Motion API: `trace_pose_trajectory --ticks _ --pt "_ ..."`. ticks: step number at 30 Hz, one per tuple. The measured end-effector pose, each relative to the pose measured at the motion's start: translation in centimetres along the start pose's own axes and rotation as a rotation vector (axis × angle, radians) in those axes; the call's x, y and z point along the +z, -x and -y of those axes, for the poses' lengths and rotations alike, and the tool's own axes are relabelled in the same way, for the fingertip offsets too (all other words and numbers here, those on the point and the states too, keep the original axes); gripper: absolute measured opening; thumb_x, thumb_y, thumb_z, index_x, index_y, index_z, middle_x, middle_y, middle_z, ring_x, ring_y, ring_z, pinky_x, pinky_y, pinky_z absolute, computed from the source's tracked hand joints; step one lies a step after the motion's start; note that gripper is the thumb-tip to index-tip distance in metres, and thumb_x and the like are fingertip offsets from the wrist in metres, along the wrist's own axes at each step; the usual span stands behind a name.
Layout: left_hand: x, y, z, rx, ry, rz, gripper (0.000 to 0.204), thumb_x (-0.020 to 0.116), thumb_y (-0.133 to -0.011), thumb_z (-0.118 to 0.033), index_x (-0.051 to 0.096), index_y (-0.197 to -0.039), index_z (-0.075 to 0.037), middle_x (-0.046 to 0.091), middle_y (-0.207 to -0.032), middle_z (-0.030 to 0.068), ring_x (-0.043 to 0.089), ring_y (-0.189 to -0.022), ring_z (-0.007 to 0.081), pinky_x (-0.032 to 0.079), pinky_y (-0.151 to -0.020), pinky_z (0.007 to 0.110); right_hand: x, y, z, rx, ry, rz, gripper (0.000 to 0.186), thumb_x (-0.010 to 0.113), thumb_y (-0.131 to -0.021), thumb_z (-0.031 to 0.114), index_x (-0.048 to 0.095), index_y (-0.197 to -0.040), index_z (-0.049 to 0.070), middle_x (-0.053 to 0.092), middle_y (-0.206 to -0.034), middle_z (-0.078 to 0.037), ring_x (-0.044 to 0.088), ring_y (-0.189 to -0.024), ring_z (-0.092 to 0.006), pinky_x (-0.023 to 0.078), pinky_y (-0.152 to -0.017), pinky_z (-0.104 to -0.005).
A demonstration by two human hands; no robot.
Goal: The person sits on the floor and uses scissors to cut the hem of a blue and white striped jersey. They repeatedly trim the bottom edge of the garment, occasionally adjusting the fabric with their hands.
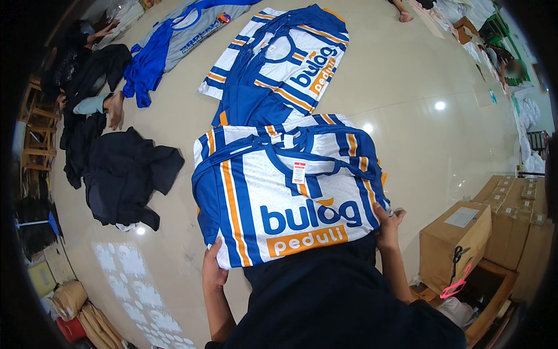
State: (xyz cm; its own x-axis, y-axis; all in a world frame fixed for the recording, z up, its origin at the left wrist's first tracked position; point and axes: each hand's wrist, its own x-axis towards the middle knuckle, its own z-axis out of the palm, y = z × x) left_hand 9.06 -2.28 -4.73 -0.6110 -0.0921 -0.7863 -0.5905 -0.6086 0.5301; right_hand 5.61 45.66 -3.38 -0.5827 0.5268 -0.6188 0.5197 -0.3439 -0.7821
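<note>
A folded jersey (247, 192) in blue, white and orange, with large printed lettering and a small red-and-white tag at the collar, lies in front of my body. My left hand (215, 267) is closed on its near left corner, thumb on top and the other fingers mostly hidden below. At the near right edge, my right hand (388, 227) grips the same jersey, partly covered by the cloth. Other similar jerseys (351, 142) show beneath and just beyond it; how many layers I hold cannot be made out.
More matching jerseys (290, 55) lie farther ahead, beside a grey-and-blue shirt (180, 38). Dark garments (131, 174) lie left on the tiled floor (442, 70), near a seated person (87, 64). Cardboard boxes (453, 238) and scissors (459, 256) stand at right.
</note>
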Motion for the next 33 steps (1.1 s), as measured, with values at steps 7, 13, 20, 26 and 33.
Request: trace_pose_trajectory --ticks 7,13,20,26,33 --pt "2.1 1.4 -1.3 0.282 0.018 -0.058 0.044 0.066 -0.106 -0.026 0.059 -0.141 -0.001 0.073 -0.131 0.0105 0.074 -0.115 0.022 0.059 -0.1 0.036 1.6 0.0 3.3 -0.343 -0.209 -0.172 0.056 0.072 -0.091 -0.002 0.047 -0.141 -0.003 0.064 -0.116 -0.012 0.067 -0.098 -0.0191 0.056 -0.09 -0.0326" --pt "4.2 2.8 -2.5 0.344 0.026 -0.16 0.032 0.067 -0.106 -0.023 0.065 -0.131 -0.003 0.075 -0.122 0.0103 0.075 -0.107 0.0212 0.06 -0.094 0.034 3.5 0.6 5.0 -0.596 -0.23 -0.172 0.056 0.071 -0.092 -0.003 0.048 -0.143 -0.001 0.064 -0.117 -0.012 0.066 -0.1 -0.0187 0.055 -0.092 -0.0323" --pt "7.8 7.8 -9.9 0.622 0.141 -0.063 0.045 0.063 -0.1 -0.024 0.06 -0.135 0.003 0.071 -0.125 0.0194 0.074 -0.108 0.0293 0.06 -0.096 0.041 4.5 2.3 14.9 -0.818 -0.286 -0.089 0.057 0.064 -0.094 -0.007 0.047 -0.148 0.001 0.063 -0.12 -0.015 0.069 -0.105 -0.0244 0.059 -0.096 -0.0375" --pt "12.3 6.4 -19.3 0.639 0.207 -0.061 0.042 0.06 -0.107 -0.038 0.063 -0.13 -0.003 0.078 -0.112 0.017 0.08 -0.095 0.0269 0.066 -0.087 0.038 13.9 0.9 26.9 -0.755 -0.299 0.249 0.063 0.07 -0.092 -0.001 0.045 -0.15 -0.002 0.066 -0.112 -0.019 0.073 -0.096 -0.0292 0.063 -0.089 -0.0403" --pt "15.8 -6.4 -36.3 0.78 -0.024 -0.009 0.029 0.07 -0.102 -0.032 0.068 -0.121 -0.009 0.077 -0.106 0.0047 0.076 -0.093 0.0184 0.061 -0.086 0.035 35.8 -8.4 38.5 -0.801 -0.124 0.543 0.06 0.075 -0.085 0.003 0.051 -0.14 -0.004 0.067 -0.099 -0.012 0.062 -0.06 -0.0124 0.041 -0.041 -0.0233"
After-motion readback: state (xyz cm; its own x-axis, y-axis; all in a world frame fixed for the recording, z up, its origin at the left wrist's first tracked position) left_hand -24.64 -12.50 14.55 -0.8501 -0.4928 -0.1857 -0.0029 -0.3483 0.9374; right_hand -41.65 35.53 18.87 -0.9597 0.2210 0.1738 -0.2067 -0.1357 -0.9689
